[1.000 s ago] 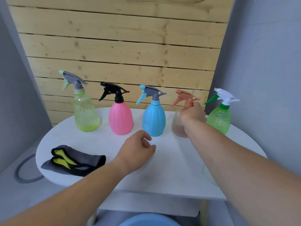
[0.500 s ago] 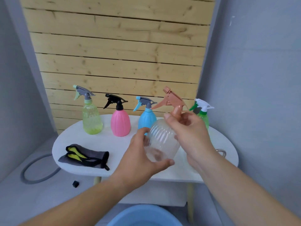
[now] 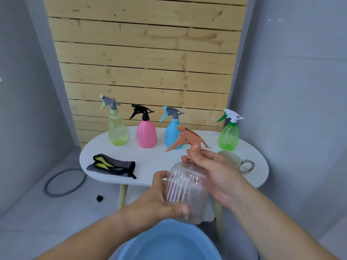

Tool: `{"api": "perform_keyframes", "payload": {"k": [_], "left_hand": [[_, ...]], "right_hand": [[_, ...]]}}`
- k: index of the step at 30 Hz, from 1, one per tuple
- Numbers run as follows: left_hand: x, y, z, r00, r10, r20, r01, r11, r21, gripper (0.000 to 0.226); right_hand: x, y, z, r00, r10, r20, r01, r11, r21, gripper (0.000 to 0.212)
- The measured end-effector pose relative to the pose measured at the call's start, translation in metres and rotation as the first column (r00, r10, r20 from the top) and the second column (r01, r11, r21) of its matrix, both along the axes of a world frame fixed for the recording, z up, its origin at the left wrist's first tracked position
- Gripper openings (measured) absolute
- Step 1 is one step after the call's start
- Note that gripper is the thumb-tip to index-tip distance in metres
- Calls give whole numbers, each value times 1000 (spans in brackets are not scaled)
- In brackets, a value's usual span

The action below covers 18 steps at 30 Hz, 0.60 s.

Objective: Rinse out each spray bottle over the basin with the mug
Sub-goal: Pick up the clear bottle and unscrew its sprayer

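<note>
**Clear bottle held in both hands over the basin**

I am looking down at a white table (image 3: 260, 177) standing before a wooden slat wall (image 3: 146, 53). At the far left a grey ring (image 3: 49, 182) is lying on the floor, with a small black cap (image 3: 99, 198) near it, beside a table leg. On the table's left end a grey-and-yellow cloth (image 3: 112, 165) is lying crumpled. Behind it a yellow-green bottle (image 3: 118, 132), a pink bottle (image 3: 146, 135) and a blue bottle (image 3: 171, 133) are standing upright in a row, each apart from its neighbour.

In front of the table, the left hand (image 3: 158, 200) is wrapping round the lower body of the clear bottle (image 3: 187, 190), thumb lying across the front and fingers curling behind. I am seeing that bottle lifted off the table, roughly upright and a little blurred, its base hanging just above the far rim of the blue basin (image 3: 169, 244) at the bottom edge. Its orange trigger head (image 3: 189, 140) is sitting on top, nozzle pointing left. The right hand (image 3: 220, 174) is gripping the neck just under that head, fingers curling tightly about it.

Further right, the pale mug (image 3: 230, 157) is standing on the table, partly hidden behind the right hand, a metal ring (image 3: 247, 166) showing at its right side. Behind it the green bottle (image 3: 228, 138) is standing upright, well apart from the other three.
</note>
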<state>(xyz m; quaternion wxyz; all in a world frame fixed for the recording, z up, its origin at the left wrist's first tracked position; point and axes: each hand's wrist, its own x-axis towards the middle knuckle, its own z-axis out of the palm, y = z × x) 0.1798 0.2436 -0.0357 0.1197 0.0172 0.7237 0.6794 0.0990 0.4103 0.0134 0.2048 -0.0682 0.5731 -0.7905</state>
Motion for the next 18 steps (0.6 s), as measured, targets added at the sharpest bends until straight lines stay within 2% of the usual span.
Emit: {"api": "perform_keyframes", "payload": {"k": [2, 4, 6, 8, 11, 14, 18], "left_hand": [[-1, -1, -6, 1000, -3, 7, 3, 999, 47, 95], [-1, -5, -9, 996, -54, 67, 35, 967, 250, 84], [0, -6, -10, 985, -158, 70, 121, 921, 371, 76], [-3, -4, -14, 983, -181, 42, 160, 938, 306, 82], [-8, 1, -19, 997, -75, -3, 75, 991, 113, 92], [-10, -2, -20, 998, 17, 59, -25, 990, 138, 83], [-9, -11, -21, 991, -81, 110, 55, 974, 221, 62]], "right_hand": [[2, 2, -6, 1000, 14, 25, -13, 1000, -10, 33], [1, 6, -8, 998, 35, 50, -34, 999, -24, 43], [1, 8, -10, 997, 56, 60, -53, 998, -41, 42], [1, 7, -13, 996, 66, 63, -62, 996, -60, 40], [0, 4, -15, 993, 95, 69, -89, 992, -87, 36], [-5, 7, -17, 991, 121, 57, -116, 989, -92, 29], [-14, 10, -21, 993, 119, 11, -119, 993, -19, 24]]}}
